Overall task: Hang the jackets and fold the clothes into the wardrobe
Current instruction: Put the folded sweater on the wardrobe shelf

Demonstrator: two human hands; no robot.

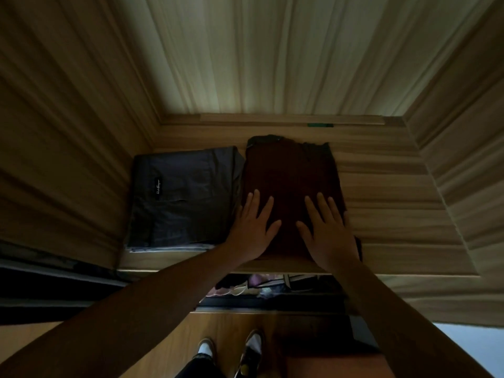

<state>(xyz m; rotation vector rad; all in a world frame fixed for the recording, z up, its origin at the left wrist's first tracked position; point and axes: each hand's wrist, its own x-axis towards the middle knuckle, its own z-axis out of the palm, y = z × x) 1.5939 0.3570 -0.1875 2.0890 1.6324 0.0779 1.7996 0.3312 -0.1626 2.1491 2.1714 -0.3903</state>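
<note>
A folded dark brown garment (289, 170) lies on the wooden wardrobe shelf (387, 203), with a dark green edge showing at its far end. My left hand (252, 227) rests flat on its near left part, fingers straight and spread. My right hand (327, 230) presses flat on its near right part, fingers straight too. To the left, touching it, lies a folded dark grey garment (188, 197) with a small black label.
Wooden side walls (68, 148) and a back panel (272, 55) close in the shelf. Bare shelf shows right of the brown garment. Below the shelf edge (272, 267) some mixed items (253, 285) sit in the dark. My feet (231, 350) stand on a wooden floor.
</note>
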